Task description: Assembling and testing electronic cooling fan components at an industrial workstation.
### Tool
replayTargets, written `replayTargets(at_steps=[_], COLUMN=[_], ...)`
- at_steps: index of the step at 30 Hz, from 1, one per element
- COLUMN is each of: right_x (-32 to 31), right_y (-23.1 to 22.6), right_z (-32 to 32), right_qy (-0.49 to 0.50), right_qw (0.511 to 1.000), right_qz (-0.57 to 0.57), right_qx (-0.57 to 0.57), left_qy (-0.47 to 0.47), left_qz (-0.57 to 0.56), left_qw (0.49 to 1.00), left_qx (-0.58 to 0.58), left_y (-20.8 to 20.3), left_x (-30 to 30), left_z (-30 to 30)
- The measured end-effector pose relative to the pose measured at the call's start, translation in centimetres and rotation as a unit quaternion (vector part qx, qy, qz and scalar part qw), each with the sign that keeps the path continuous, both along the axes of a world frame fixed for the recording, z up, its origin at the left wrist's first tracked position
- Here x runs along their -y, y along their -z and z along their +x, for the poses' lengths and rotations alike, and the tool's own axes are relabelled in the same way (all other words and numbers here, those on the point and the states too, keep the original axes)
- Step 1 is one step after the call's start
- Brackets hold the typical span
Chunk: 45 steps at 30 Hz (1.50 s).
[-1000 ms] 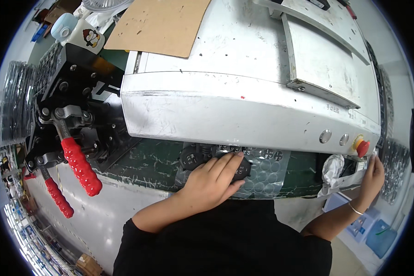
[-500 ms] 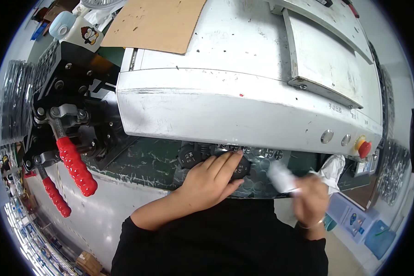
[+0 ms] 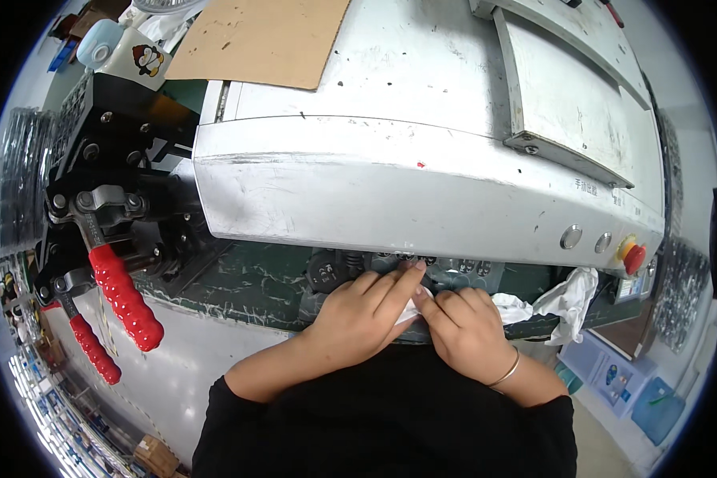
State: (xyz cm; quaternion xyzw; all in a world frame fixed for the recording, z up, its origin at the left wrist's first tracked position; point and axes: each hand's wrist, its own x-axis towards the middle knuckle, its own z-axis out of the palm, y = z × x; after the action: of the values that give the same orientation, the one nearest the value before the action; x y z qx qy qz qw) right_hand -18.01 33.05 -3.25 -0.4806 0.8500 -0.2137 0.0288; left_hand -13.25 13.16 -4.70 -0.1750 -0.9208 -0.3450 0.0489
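A black plastic part (image 3: 324, 272) with rounded ends lies on the dark green marbled bench top, up against the machine's lower front edge. My left hand (image 3: 362, 317) lies over its middle, fingers closed together and curved over it, covering most of it. From the right, my right hand (image 3: 466, 333) meets my left fingertips. Its bent fingers press a white cloth (image 3: 409, 311) against the part's right side. The part's right end is hidden under both hands. Just beyond my fingertips, small black pieces (image 3: 475, 268) sit in a row on a clear sheet.
A white machine (image 3: 358, 183) fills the far side, with two round buttons and a red emergency knob (image 3: 634, 256) at right. At left stand toggle clamps with red handles (image 3: 126, 297). Crumpled white cloth (image 3: 570, 301) hangs over the bench edge at right. Cardboard (image 3: 259, 40) lies on the machine.
My right hand has swung left with the white cloth, from the open space at right onto the black part beside my left hand. My left hand stays over the part.
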Motion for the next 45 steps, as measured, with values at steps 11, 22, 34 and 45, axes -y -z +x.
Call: replayTargets(at_steps=[11, 22, 34, 45], right_x=[0.0, 0.5, -2.8, -0.1], right_y=[-0.2, -0.2, -1.5, -3.8], right_z=[0.4, 1.0, 0.8, -0.9], right_qy=[0.018, 0.047, 0.167, 0.114], right_qw=[1.000, 0.999, 0.954, 0.973], right_qz=[0.002, 0.020, -0.185, -0.097], right_qx=[0.024, 0.002, 0.167, 0.174], left_qy=[0.040, 0.025, 0.054, -0.301], left_qz=[-0.038, 0.039, -0.058, -0.084], left_qw=[0.997, 0.990, 0.988, 0.950], left_qx=[0.050, 0.137, -0.129, -0.004], left_y=[-1.2, -2.5, -0.6, -1.8], left_x=[0.1, 0.5, 0.2, 9.3], left_z=[0.1, -0.6, 1.2, 6.4])
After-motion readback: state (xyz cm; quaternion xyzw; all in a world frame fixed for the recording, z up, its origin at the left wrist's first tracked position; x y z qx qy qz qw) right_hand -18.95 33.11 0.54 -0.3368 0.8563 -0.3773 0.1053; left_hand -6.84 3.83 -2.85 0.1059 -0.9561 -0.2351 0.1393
